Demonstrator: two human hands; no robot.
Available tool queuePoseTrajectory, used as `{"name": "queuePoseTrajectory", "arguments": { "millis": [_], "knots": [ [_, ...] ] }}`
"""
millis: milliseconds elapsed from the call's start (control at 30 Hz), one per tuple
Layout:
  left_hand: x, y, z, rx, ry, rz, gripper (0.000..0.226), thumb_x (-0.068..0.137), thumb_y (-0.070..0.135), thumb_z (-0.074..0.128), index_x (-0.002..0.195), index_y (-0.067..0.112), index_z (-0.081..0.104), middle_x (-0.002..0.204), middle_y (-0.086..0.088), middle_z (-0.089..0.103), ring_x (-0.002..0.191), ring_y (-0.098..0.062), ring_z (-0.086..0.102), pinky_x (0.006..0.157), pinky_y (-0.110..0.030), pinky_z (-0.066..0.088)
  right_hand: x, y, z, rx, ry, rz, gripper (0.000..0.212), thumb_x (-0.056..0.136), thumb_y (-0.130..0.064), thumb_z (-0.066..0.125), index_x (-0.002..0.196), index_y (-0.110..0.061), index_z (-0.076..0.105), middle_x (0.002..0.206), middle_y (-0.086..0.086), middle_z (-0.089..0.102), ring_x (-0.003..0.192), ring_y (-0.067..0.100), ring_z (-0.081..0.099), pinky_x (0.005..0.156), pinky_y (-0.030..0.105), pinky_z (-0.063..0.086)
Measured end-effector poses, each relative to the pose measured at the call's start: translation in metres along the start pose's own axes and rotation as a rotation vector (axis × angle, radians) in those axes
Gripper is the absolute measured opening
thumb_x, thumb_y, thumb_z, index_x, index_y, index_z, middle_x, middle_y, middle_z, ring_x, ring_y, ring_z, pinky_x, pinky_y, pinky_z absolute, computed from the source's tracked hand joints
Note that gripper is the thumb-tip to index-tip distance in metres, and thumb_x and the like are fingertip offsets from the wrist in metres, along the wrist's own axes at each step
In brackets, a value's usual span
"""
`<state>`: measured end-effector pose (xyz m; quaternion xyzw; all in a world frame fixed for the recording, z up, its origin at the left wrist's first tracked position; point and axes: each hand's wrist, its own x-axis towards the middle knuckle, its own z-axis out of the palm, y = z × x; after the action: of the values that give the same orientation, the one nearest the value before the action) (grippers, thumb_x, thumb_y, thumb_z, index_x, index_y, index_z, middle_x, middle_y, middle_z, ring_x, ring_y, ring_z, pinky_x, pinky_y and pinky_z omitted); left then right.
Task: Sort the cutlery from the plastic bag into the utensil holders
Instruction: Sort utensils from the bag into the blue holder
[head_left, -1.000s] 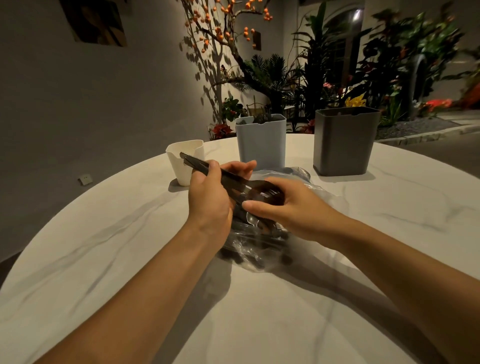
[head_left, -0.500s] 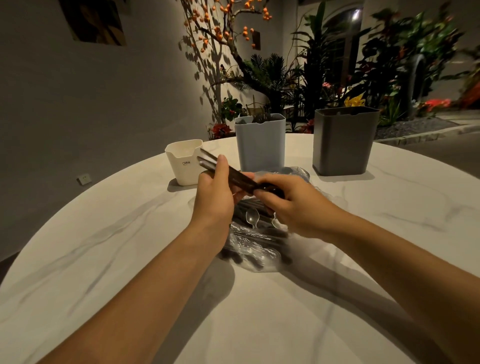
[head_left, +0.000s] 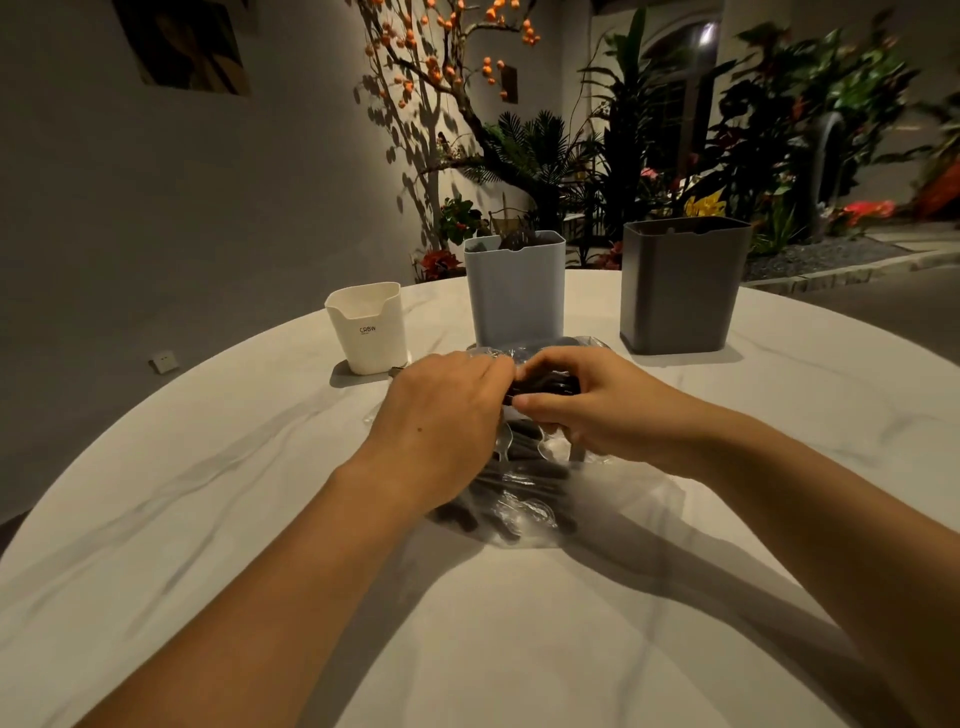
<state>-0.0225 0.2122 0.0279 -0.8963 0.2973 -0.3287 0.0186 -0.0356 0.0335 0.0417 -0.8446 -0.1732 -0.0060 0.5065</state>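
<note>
While both forearms are stretched across the white marble table (head_left: 208, 519), the two hands are brought together over the clear plastic bag (head_left: 524, 499), which lies on the tabletop just in front of the middle holder. The left hand (head_left: 441, 415) is laid palm down over the bag's left side, its fingers curled forward toward the right hand; whether anything is gripped beneath them cannot be told, since the fingertips are hidden. A small dark tip is seen poking out at its far left edge, near the base of the white holder. The right hand (head_left: 582, 405) is closed around a bundle of dark cutlery (head_left: 545, 385), which is pinched between thumb and curled fingers above the bag. More dark handles and clear spoon bowls are seen inside the bag, below the hands. Three utensil holders are stood in a row at the far side of the table: a short white holder (head_left: 369, 327) on the left, a taller pale blue holder (head_left: 514, 291) in the middle with dark utensils showing above its rim, and a dark grey holder (head_left: 680, 286) on the right, set well apart from the bag. Potted plants and a branch with orange berries are seen behind the table.
</note>
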Motion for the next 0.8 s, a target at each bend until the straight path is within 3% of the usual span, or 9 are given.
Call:
{"name": "queuePoseTrajectory", "arguments": {
  "millis": [133, 200, 300, 367, 433, 500, 600, 700, 800],
  "knots": [
    [0.002, 0.001, -0.009, -0.025, 0.064, -0.033, 0.008, 0.094, 0.015, 0.059, 0.095, 0.019, 0.052, 0.077, 0.000, 0.062, 0.061, -0.021, 0.051, 0.055, -0.034, 0.041, -0.001, -0.003, -0.008, 0.210, 0.071, -0.043, 0.026, 0.087, -0.011, 0.073, 0.111, -0.014, 0.065, 0.095, 0.007, 0.072, 0.070, 0.016, 0.068, 0.056, 0.021, 0.052],
    [0.003, 0.003, -0.012, -0.098, 0.052, -0.137, 0.005, 0.099, 0.020, 0.048, 0.098, 0.023, 0.045, 0.086, 0.004, 0.059, 0.070, -0.020, 0.051, 0.061, -0.035, 0.042, 0.000, -0.004, -0.013, 0.427, 0.154, -0.077, 0.032, 0.081, -0.005, 0.074, 0.112, -0.007, 0.064, 0.098, 0.010, 0.073, 0.078, 0.018, 0.072, 0.063, 0.022, 0.055],
    [0.005, 0.005, -0.011, -0.290, 0.038, -0.269, 0.008, 0.100, 0.030, 0.047, 0.098, 0.027, 0.040, 0.086, 0.009, 0.057, 0.074, -0.012, 0.051, 0.064, -0.027, 0.040, 0.004, -0.002, -0.012, 0.630, 0.214, -0.076, 0.048, 0.070, -0.011, 0.077, 0.115, -0.003, 0.063, 0.107, 0.018, 0.071, 0.095, 0.028, 0.073, 0.084, 0.036, 0.060],
    [0.007, 0.008, -0.012, -0.449, -0.031, -0.327, 0.014, 0.099, 0.041, 0.048, 0.097, 0.028, 0.042, 0.082, 0.010, 0.058, 0.075, -0.011, 0.055, 0.064, -0.030, 0.044, 0.006, -0.004, -0.009, 0.619, 0.268, -0.075, 0.053, 0.065, -0.017, 0.080, 0.114, -0.005, 0.064, 0.106, 0.017, 0.072, 0.097, 0.028, 0.073, 0.091, 0.040, 0.058],
    [0.007, 0.007, -0.011, -0.593, -0.110, -0.384, 0.017, 0.100, 0.045, 0.046, 0.098, 0.029, 0.045, 0.083, 0.007, 0.059, 0.077, -0.012, 0.056, 0.063, -0.030, 0.040, 0.009, -0.009, -0.007, 0.595, 0.338, -0.087, 0.049, 0.063, -0.018, 0.081, 0.109, -0.006, 0.066, 0.102, 0.015, 0.073, 0.092, 0.026, 0.074, 0.086, 0.036, 0.060],
    [0.007, 0.005, -0.010, -0.767, -0.176, -0.456, 0.017, 0.103, 0.043, 0.044, 0.100, 0.027, 0.048, 0.087, 0.003, 0.059, 0.080, -0.014, 0.056, 0.067, -0.030, 0.040, 0.013, -0.015, -0.006, 0.567, 0.368, -0.106, 0.040, 0.069, -0.015, 0.081, 0.104, -0.003, 0.066, 0.098, 0.016, 0.073, 0.086, 0.024, 0.075, 0.077, 0.027, 0.060],
    [0.012, 0.004, -0.012, -1.008, -0.194, -0.567, 0.023, 0.104, 0.046, 0.040, 0.094, 0.028, 0.050, 0.086, 0.003, 0.057, 0.082, -0.015, 0.054, 0.076, -0.036, 0.046, 0.019, -0.021, -0.007, 0.514, 0.391, -0.123, 0.023, 0.077, -0.011, 0.080, 0.095, -0.002, 0.069, 0.089, 0.015, 0.074, 0.082, 0.024, 0.075, 0.077, 0.030, 0.060],
    [0.018, 0.003, -0.013, -0.914, -0.127, -0.612, 0.029, 0.105, 0.047, 0.038, 0.089, 0.026, 0.048, 0.078, 0.002, 0.054, 0.073, -0.013, 0.052, 0.069, -0.038, 0.047, 0.025, -0.026, -0.009, 0.537, 0.351, -0.105, 0.013, 0.084, -0.014, 0.074, 0.093, -0.006, 0.069, 0.087, 0.010, 0.074, 0.086, 0.022, 0.073, 0.081, 0.031, 0.060],
    [0.027, 0.001, -0.013, -0.817, -0.063, -0.630, 0.031, 0.104, 0.050, 0.036, 0.094, 0.024, 0.048, 0.082, -0.001, 0.059, 0.079, -0.019, 0.057, 0.076, -0.046, 0.052, 0.030, -0.029, -0.014, 0.491, 0.260, -0.067, 0.020, 0.092, -0.009, 0.066, 0.111, -0.012, 0.063, 0.104, 0.008, 0.071, 0.100, 0.021, 0.070, 0.088, 0.033, 0.058]
  ]
}}
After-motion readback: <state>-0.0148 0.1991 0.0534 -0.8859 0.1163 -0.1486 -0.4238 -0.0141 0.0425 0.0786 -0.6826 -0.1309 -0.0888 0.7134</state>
